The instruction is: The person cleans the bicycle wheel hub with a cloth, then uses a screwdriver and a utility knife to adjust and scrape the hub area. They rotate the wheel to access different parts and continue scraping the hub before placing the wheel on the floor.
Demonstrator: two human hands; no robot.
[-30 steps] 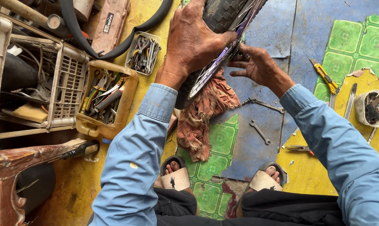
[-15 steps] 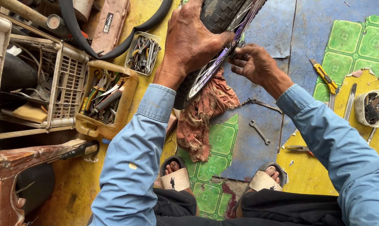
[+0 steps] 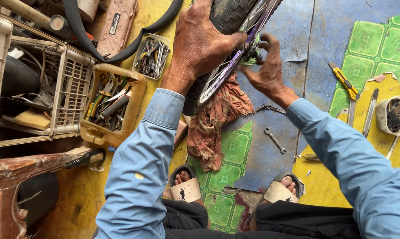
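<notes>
Head view, looking straight down at a person crouched on a floor of patched blue, green-patterned and yellow sheet. Bicycle wheel stands tilted near the top centre: black knobby tyre, purple rim, thin spokes, its lower edge resting on the floor beside a reddish rag.

Left hand: palm down over the tyre and rim, fingers curled over the far side, gripping the wheel. Right hand: at the wheel's centre, fingertips gathered around the hub axle; whether they pinch a small part there cannot be told. The two hands are close together, on either side of the rim.

Both arms in light blue sleeves. Feet in sandals at the bottom of the frame.

Surroundings, left: yellow tray of pliers and assorted tools; just above it a small grey tray of bits; a white plastic crate; a black inner tube curving along the top.

Right of the wheel: two small spanners on the blue floor, one well below the right hand, the other just under the wrist. Farther right, a yellow utility knife, flat metal tyre levers, and a round white tub of dark parts.
</notes>
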